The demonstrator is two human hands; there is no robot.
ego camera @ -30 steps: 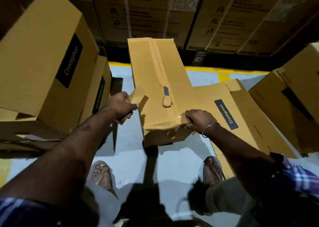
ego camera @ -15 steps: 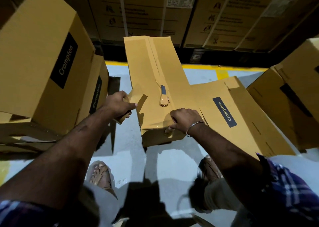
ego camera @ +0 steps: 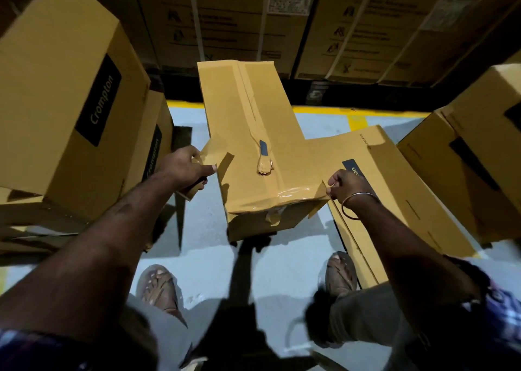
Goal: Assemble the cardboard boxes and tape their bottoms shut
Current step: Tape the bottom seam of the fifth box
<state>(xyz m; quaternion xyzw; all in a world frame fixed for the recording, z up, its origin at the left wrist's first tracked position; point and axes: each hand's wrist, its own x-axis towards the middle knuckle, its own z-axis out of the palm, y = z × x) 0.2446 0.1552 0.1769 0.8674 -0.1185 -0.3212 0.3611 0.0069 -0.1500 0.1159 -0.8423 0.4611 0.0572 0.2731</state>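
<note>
The box stands bottom-up in the middle, so I can tape it. My left hand is closed on the tape roll (mostly hidden). My right hand pinches the tape strip at the box's right edge, pressing it down.

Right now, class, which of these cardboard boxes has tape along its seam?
The middle box between both hands; the left box and the right box show none.

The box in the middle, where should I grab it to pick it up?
Grab the box by its two long sides, one hand from the left and one from the right. It's long and narrow, and the taped top is smooth with nothing to hold.
</note>
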